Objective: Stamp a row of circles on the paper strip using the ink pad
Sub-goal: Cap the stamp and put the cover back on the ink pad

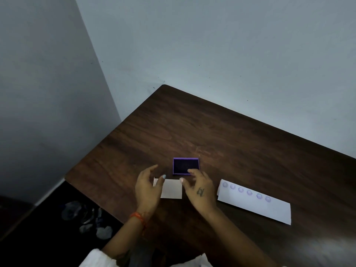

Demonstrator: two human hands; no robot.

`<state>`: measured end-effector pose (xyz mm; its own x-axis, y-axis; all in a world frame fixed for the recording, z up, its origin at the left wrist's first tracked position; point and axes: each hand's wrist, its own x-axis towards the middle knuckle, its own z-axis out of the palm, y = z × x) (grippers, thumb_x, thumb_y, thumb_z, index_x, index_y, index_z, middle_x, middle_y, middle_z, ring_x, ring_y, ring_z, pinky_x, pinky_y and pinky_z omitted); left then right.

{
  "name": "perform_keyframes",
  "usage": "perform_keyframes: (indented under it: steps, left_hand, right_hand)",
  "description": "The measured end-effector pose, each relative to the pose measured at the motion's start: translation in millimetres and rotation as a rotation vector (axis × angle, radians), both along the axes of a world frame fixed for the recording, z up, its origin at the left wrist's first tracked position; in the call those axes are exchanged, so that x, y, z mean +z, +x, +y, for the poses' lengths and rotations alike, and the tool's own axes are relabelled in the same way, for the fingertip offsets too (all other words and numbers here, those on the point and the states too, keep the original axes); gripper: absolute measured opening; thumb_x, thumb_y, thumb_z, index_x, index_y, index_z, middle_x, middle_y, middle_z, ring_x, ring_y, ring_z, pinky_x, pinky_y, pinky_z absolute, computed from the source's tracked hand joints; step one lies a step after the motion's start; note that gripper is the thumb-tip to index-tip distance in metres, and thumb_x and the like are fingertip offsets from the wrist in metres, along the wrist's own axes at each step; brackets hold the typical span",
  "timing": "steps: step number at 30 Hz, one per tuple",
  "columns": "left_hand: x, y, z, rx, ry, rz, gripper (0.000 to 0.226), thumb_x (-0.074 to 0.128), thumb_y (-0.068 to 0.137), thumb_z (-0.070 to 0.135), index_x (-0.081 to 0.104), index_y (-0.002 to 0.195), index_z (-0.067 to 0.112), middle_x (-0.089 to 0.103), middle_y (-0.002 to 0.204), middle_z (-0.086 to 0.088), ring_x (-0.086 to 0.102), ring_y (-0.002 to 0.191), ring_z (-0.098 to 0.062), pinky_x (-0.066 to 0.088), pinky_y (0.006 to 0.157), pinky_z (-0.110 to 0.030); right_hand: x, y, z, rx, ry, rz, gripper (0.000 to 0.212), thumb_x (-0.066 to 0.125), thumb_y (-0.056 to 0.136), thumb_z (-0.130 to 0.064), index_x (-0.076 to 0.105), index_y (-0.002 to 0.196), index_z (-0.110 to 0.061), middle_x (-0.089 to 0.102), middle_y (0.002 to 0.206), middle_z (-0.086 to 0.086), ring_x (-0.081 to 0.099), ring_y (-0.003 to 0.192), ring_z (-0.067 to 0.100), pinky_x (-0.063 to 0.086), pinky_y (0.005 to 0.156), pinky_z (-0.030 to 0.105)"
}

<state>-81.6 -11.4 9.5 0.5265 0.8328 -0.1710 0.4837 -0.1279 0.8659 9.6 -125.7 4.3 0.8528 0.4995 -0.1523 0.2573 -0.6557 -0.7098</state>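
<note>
**Both hands held loose over a small paper beside the ink pad**

A dark wooden worktop point(240, 151) is set into the corner of two pale walls point(212, 45); its far corner is rounded. On its right part a long white paper strip point(256, 205) is laid at a slant; a row of six faint purple circles point(245, 192) is seen along its upper edge, running from its left end to about its middle, and the rest of the strip is bare. The left hand point(147, 189) is held with fingers spread and curled, nothing gripped, its thumb laid over the left edge of a small white paper point(172, 188); an orange thread band point(137, 216) is worn at that wrist. The right hand point(200, 189) is likewise loose and empty, a small dark mark seen on its back; its thumb tip is placed at the paper's upper right corner, and its fingertips point(190, 171) reach the near edge of the purple ink pad point(185, 166). The pad lies uncovered, dark inside, just beyond the small paper and well left of the strip.
</note>
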Motion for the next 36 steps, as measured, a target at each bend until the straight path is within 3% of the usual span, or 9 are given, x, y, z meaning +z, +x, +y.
perform_keyframes:
  steps: [3, 8, 17, 22, 26, 36]
  left_hand:
    - [-9.7, -6.5, 4.0, -0.021, -0.048, 0.154, 0.051, 0.066, 0.084, 0.019, 0.048, 0.131, 0.015, 0.046, 0.139, -0.010, 0.049, 0.124, -0.025, 0.045, 0.103, -0.041]
    - [-17.5, -10.5, 2.5, -0.067, -0.093, 0.290, 0.057, 0.066, 0.084, 0.022, 0.043, 0.135, 0.008, 0.041, 0.141, -0.015, 0.047, 0.125, -0.031, 0.042, 0.106, -0.047]
    - [-13.5, -10.3, 1.4, -0.076, -0.130, 0.278, 0.051, 0.065, 0.085, 0.021, 0.048, 0.131, 0.008, 0.044, 0.138, -0.015, 0.051, 0.120, -0.031, 0.045, 0.104, -0.046]
    - [-1.9, -0.1, 1.4, -0.065, -0.135, 0.172, 0.045, 0.065, 0.084, 0.019, 0.052, 0.126, 0.012, 0.055, 0.130, -0.011, 0.055, 0.115, -0.025, 0.049, 0.099, -0.041]
    - [8.9, 20.7, 0.5, -0.080, -0.125, 0.106, 0.043, 0.066, 0.084, 0.018, 0.053, 0.125, 0.014, 0.056, 0.129, -0.009, 0.056, 0.114, -0.022, 0.048, 0.098, -0.036]
    - [3.8, 54.8, -7.9, -0.144, -0.125, 0.221, 0.048, 0.065, 0.084, 0.016, 0.049, 0.130, 0.010, 0.053, 0.133, -0.013, 0.052, 0.122, -0.027, 0.044, 0.105, -0.042]
  right_hand:
    - [-7.5, -9.0, 9.2, 0.077, -0.113, 0.044, 0.052, 0.064, 0.084, -0.035, 0.046, 0.131, -0.021, 0.052, 0.135, 0.003, 0.050, 0.122, 0.018, 0.039, 0.104, 0.036]
    - [-17.0, -16.5, 17.8, 0.090, -0.206, 0.041, 0.053, 0.066, 0.084, -0.026, 0.045, 0.131, -0.015, 0.050, 0.135, 0.006, 0.047, 0.125, 0.019, 0.039, 0.101, 0.029]
    - [-18.9, -14.3, 20.3, 0.076, -0.199, 0.089, 0.051, 0.065, 0.083, -0.013, 0.048, 0.131, -0.013, 0.050, 0.136, 0.009, 0.049, 0.124, 0.022, 0.041, 0.102, 0.030]
    - [-7.5, 2.8, 17.5, -0.037, -0.080, 0.083, 0.050, 0.068, 0.081, -0.011, 0.051, 0.129, -0.016, 0.055, 0.131, 0.008, 0.057, 0.116, 0.022, 0.048, 0.101, 0.041]
    - [2.3, 24.0, 18.5, -0.158, -0.023, 0.034, 0.046, 0.070, 0.079, -0.011, 0.058, 0.122, -0.016, 0.060, 0.125, 0.007, 0.060, 0.110, 0.023, 0.051, 0.094, 0.035]
    - [-10.4, 45.7, 14.0, -0.247, -0.010, 0.060, 0.044, 0.072, 0.077, -0.009, 0.061, 0.119, -0.014, 0.063, 0.121, 0.010, 0.062, 0.106, 0.026, 0.052, 0.090, 0.037]
